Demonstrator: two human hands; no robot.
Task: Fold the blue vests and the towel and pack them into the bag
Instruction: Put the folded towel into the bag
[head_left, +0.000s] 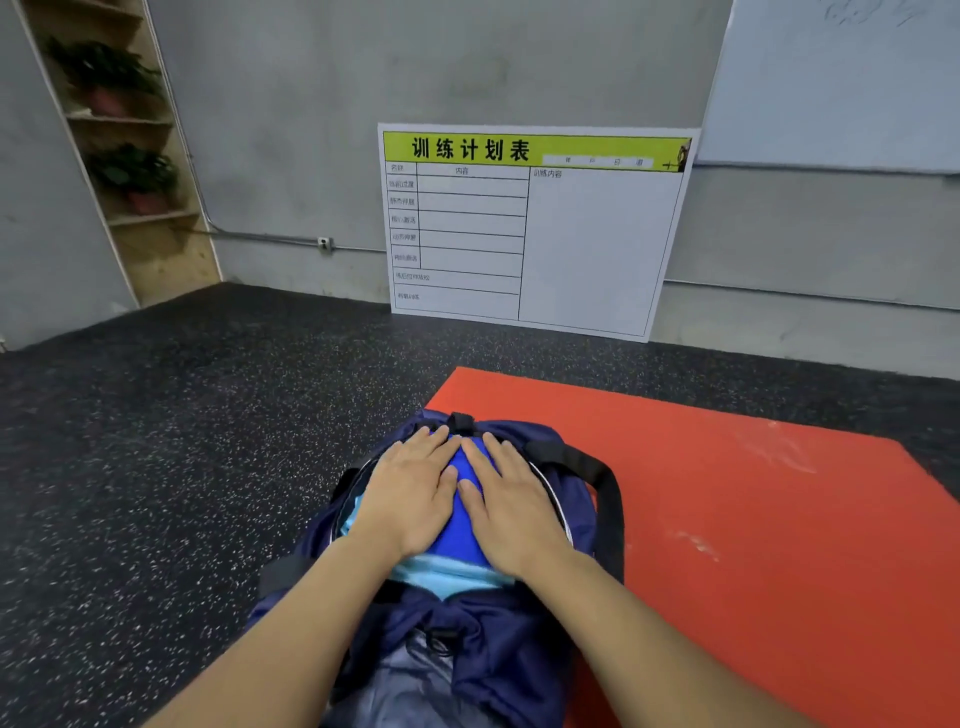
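A navy bag (498, 649) with black straps lies open on the floor at the left edge of the red mat (753, 519). Inside its opening sits a folded bright blue vest (464, 530), with a light blue towel (447, 577) showing under it at the near side. My left hand (410, 493) and my right hand (511, 501) lie flat side by side on the blue vest, fingers straight, pressing it down into the bag. The hands cover most of the vest.
Dark speckled rubber floor (182, 467) surrounds the mat. A white training-plan board (535, 228) leans against the grey wall ahead. A wooden shelf with potted plants (124, 171) stands in the far left corner. A whiteboard (841, 88) hangs at upper right.
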